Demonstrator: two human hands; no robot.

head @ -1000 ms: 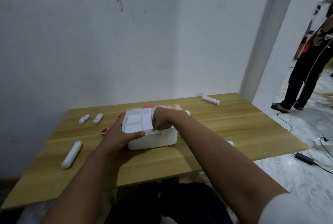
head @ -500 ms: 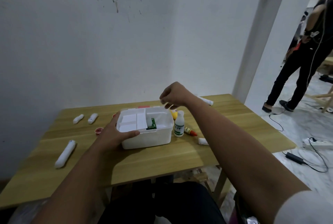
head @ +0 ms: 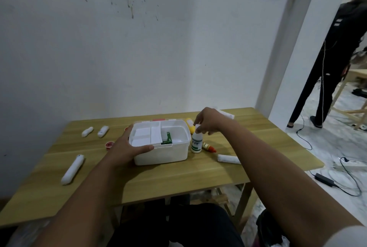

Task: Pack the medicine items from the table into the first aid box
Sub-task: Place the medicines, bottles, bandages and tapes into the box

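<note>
The white first aid box [head: 164,154] stands open in the middle of the wooden table [head: 178,179], with a white divider tray over its left half and a green packet [head: 168,138] inside. My left hand [head: 127,148] lies flat against the box's left front corner. My right hand [head: 206,120] pinches the cap of a white bottle with a green label [head: 196,141] that stands just right of the box. A small red-tipped dropper bottle [head: 209,146], a white tube [head: 228,159] and a yellow bottle [head: 189,124] lie near it.
Left of the box lie a long white tube [head: 72,169], two short white tubes [head: 87,131] [head: 102,131] and a small red-capped pot [head: 109,145]. Another white tube [head: 228,115] lies at the far right edge. A person in black [head: 333,63] stands at the right; cables cross the floor.
My right hand left the box, rose over its right side, then came down onto the cap of the white bottle. My left hand has stayed on the box.
</note>
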